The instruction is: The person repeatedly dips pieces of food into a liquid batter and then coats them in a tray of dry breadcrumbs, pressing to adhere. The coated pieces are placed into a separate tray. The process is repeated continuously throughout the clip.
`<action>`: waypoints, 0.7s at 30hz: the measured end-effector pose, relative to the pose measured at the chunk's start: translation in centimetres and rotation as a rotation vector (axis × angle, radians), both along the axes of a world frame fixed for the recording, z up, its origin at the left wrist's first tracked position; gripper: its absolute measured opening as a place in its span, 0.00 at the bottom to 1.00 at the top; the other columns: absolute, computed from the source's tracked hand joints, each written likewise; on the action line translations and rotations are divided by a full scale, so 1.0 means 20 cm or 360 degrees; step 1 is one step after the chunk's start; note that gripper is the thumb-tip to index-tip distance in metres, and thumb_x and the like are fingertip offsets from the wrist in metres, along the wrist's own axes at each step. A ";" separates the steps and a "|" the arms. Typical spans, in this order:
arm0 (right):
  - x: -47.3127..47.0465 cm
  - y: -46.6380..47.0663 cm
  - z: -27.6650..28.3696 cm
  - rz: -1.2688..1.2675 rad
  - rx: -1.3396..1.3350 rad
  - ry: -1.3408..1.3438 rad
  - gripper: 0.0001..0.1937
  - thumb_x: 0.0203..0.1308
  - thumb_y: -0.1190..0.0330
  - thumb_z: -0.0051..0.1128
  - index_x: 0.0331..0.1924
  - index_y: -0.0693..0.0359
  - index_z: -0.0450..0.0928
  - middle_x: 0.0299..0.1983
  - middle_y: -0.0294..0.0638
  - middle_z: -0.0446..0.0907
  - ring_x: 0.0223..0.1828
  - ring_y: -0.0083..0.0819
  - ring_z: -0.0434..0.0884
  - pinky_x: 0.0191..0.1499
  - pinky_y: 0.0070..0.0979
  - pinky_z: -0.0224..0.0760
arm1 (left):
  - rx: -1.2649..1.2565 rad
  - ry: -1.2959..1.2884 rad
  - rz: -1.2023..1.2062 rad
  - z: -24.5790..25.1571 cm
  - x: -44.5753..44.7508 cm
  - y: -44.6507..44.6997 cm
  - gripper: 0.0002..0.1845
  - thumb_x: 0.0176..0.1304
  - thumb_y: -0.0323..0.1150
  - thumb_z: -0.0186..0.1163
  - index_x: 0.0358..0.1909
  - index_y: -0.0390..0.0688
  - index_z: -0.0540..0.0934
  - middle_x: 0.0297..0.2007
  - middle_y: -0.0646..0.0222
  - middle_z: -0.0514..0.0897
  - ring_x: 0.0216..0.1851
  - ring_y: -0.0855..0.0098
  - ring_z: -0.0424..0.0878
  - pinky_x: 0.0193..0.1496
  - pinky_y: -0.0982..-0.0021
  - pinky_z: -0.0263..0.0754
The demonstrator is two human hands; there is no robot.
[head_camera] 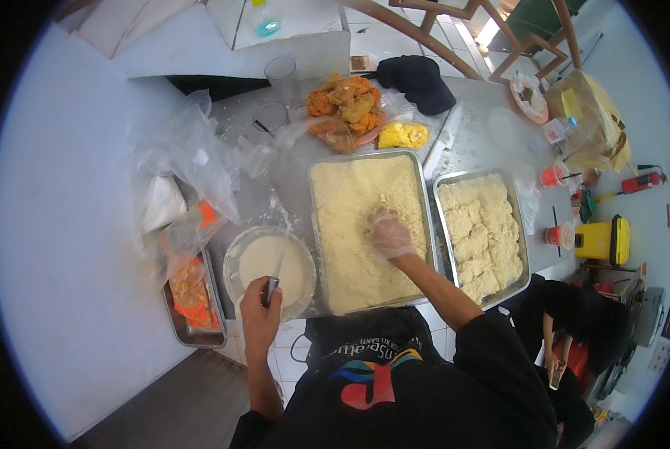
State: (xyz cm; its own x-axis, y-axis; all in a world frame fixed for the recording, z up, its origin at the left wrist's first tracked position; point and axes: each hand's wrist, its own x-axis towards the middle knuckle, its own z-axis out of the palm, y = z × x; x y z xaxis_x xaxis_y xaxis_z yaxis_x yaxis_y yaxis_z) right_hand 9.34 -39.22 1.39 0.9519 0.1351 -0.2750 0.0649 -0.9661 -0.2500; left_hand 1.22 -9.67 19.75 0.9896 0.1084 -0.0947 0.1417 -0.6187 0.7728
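Observation:
My left hand [258, 314], bare, grips the black handle of a metal utensil [270, 289] over a round bowl [229, 264] of pale batter [259, 255]. What kind of utensil it is cannot be made out. In a clear plastic glove, my right hand [390, 231] presses into pale yellow crumb coating [352, 264] in a large metal tray [424, 196]. Its fingertips are buried in crumbs, so anything under them is hidden. To the right, a second metal tray [445, 236] holds several thickly coated pieces [481, 236].
Behind the trays are fried chicken [349, 106], a yellow packet [403, 135], a cap [416, 81] and a white-handled knife [437, 154]. Plastic bags [183, 157] and a metal pan [218, 292] lie left. Cups [558, 236] stand right. Another person [587, 320] holds a phone.

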 end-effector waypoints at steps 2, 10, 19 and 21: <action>-0.03 0.02 -0.03 -0.0028 -0.0054 -0.0119 0.14 0.62 0.69 0.46 0.49 0.63 0.78 0.41 0.50 0.81 0.44 0.45 0.81 0.50 0.44 0.72 | 0.0016 0.0047 -0.0071 -0.05 0.01 -0.04 0.12 0.61 0.29 0.61 0.45 0.34 0.78 0.35 0.55 0.80 0.33 0.62 0.79 0.39 0.65 0.72; 0.10 -0.06 0.21 -0.0616 0.0756 0.0210 0.20 0.58 0.66 0.56 0.55 0.60 0.75 0.51 0.51 0.79 0.47 0.45 0.81 0.48 0.35 0.75 | 0.0192 0.0064 -0.0227 -0.13 -0.03 -0.10 0.12 0.61 0.29 0.59 0.44 0.34 0.78 0.35 0.52 0.79 0.34 0.54 0.79 0.39 0.58 0.72; 0.39 -0.11 0.70 -0.0315 0.0721 0.0175 0.21 0.61 0.58 0.54 0.54 0.61 0.77 0.49 0.53 0.79 0.48 0.43 0.80 0.50 0.35 0.73 | 0.0061 0.0231 -0.0380 -0.16 -0.14 -0.15 0.13 0.61 0.33 0.60 0.43 0.34 0.78 0.35 0.51 0.79 0.35 0.50 0.78 0.39 0.56 0.72; 0.56 -0.16 0.68 -0.0226 0.0470 0.0170 0.21 0.62 0.57 0.52 0.53 0.61 0.77 0.49 0.53 0.79 0.48 0.44 0.80 0.51 0.36 0.73 | 0.0104 0.0285 -0.0387 -0.15 -0.16 -0.13 0.14 0.61 0.33 0.60 0.43 0.34 0.78 0.35 0.51 0.79 0.35 0.50 0.79 0.39 0.56 0.73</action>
State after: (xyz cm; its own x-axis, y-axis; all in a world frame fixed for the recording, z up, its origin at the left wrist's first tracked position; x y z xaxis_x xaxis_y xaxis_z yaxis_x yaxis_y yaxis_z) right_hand 20.62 -42.35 14.99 0.9348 0.0922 -0.3429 -0.1065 -0.8484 -0.5185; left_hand -2.02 -12.25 16.83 0.9555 -0.1179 -0.2703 0.1136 -0.6986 0.7064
